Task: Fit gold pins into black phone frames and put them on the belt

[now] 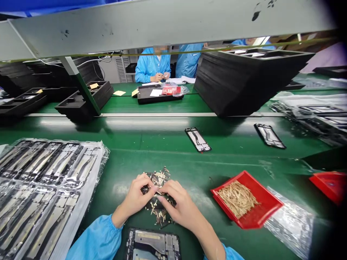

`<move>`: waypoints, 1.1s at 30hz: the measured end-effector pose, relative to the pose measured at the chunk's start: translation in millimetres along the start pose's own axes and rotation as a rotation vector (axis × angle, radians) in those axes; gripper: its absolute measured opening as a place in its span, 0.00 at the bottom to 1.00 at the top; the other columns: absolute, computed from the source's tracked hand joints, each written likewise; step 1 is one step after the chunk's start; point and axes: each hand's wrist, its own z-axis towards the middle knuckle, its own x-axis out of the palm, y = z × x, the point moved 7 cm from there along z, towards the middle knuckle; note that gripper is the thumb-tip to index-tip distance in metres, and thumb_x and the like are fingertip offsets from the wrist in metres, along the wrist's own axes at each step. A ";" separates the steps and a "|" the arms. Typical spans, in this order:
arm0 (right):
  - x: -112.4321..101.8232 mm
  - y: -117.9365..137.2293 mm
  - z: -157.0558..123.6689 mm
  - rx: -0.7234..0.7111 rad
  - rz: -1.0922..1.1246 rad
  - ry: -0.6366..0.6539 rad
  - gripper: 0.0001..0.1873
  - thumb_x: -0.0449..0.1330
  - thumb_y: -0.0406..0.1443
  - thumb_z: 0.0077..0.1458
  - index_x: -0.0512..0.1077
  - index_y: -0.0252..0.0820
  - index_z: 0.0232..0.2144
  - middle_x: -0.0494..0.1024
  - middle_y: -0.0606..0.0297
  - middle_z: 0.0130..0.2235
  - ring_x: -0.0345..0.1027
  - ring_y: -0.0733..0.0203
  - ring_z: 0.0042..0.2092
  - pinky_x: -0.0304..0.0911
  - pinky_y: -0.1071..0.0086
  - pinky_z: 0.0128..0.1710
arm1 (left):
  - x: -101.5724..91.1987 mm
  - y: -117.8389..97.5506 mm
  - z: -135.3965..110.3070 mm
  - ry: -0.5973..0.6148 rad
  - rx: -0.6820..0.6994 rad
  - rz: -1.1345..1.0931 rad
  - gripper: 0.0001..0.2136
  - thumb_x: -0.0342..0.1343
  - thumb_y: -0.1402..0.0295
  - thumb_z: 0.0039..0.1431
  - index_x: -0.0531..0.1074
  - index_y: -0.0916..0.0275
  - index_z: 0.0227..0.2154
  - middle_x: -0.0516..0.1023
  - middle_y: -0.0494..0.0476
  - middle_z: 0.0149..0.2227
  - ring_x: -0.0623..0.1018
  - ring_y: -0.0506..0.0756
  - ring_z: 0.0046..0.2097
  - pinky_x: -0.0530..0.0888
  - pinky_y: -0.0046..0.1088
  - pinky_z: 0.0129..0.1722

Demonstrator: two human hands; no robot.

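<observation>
My left hand point(137, 195) and my right hand point(180, 204) meet over a loose pile of small gold-and-black strips point(159, 177). Thumb and fingers of both hands are pinched together, almost tip to tip. A tiny piece seems to be between them, too small to name. More of the strips point(160, 216) lie below and between my fingers, some on a dark patch that my hands partly hide. Just in front of me lies a phone frame point(153, 243), its lower part cut off by the picture edge.
At left lies a clear tray of phone frames point(100, 159). At right are a red scoop tray point(267, 213) of thin gold strips and a plastic bag point(294, 222). Two phone frames, one nearer point(199, 140), lie beyond. Black trays point(233, 83) and co-workers in blue are across the bench.
</observation>
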 end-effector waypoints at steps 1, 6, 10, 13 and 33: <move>0.7 -1.7 1.0 0.030 0.049 -0.035 0.08 0.57 0.37 0.74 0.75 0.45 0.42 0.78 0.61 0.38 0.71 0.55 0.40 0.66 0.62 0.42 | 0.5 -2.1 -0.3 -0.017 0.010 -0.023 0.18 0.62 0.54 0.72 0.80 0.62 0.31 0.77 0.56 0.31 0.77 0.55 0.37 0.74 0.31 0.39; 1.3 -9.9 3.5 0.149 0.213 -0.171 0.12 0.58 0.42 0.74 0.78 0.45 0.40 0.78 0.60 0.37 0.70 0.57 0.37 0.65 0.65 0.38 | 7.8 -11.3 -5.2 -0.057 0.106 -0.120 0.14 0.59 0.57 0.75 0.86 0.61 0.46 0.87 0.64 0.46 0.86 0.60 0.49 0.83 0.36 0.50; -3.4 -16.0 0.7 0.294 0.340 -0.254 0.18 0.62 0.50 0.71 0.77 0.43 0.36 0.75 0.62 0.35 0.65 0.59 0.35 0.63 0.66 0.37 | 2.4 -11.3 -10.2 -0.126 0.213 -0.072 0.11 0.59 0.67 0.76 0.85 0.57 0.53 0.89 0.61 0.47 0.88 0.58 0.45 0.85 0.36 0.50; 5.5 -14.6 0.9 0.386 0.517 -0.167 0.25 0.63 0.57 0.67 0.74 0.43 0.32 0.72 0.65 0.31 0.62 0.62 0.31 0.62 0.68 0.33 | -2.2 -12.2 -11.2 -0.129 0.329 -0.005 0.12 0.60 0.69 0.75 0.84 0.54 0.54 0.89 0.58 0.44 0.88 0.56 0.41 0.85 0.33 0.44; 24.6 -19.9 -1.5 0.517 0.753 -0.085 0.26 0.70 0.58 0.60 0.78 0.40 0.33 0.74 0.66 0.30 0.66 0.64 0.32 0.66 0.69 0.35 | 0.9 -17.8 -13.8 -0.134 0.473 0.156 0.15 0.56 0.74 0.76 0.82 0.54 0.56 0.88 0.59 0.47 0.87 0.55 0.46 0.86 0.32 0.46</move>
